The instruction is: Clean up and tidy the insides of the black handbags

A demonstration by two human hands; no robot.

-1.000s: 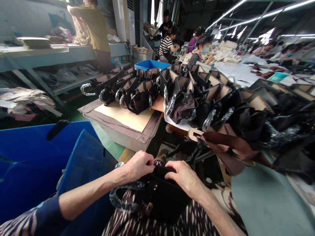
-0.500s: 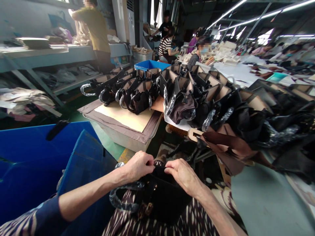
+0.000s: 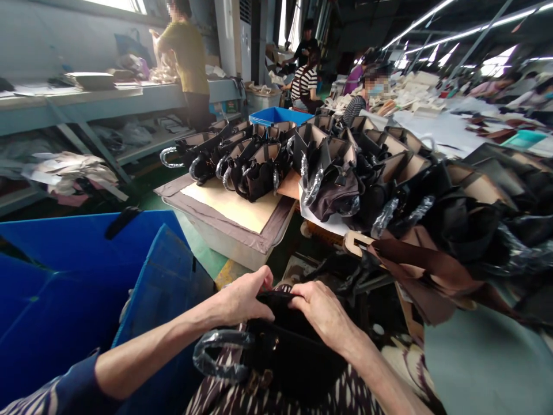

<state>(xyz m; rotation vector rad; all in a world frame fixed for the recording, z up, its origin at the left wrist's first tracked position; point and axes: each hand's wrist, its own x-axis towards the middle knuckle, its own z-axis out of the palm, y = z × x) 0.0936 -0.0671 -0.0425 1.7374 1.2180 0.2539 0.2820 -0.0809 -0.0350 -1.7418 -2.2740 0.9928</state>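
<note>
While right fingers [image 3: 302, 290] grip black handbag [image 3: 302, 363] on patterned lap [image 3: 224, 395], left fingers [image 3: 262, 278] splayed at its end; handbag rows [image 3: 260, 180] on cloth-topped tub [image 3: 233, 253]; strip lights [image 3: 419, 23] overhead.

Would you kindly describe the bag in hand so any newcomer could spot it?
Find the big blue bin at lower left, then look right to the patterned clothing. Over it sits the black bag; unlike the bags massed beyond, it has the left hand and right hand at its top edge.
</note>
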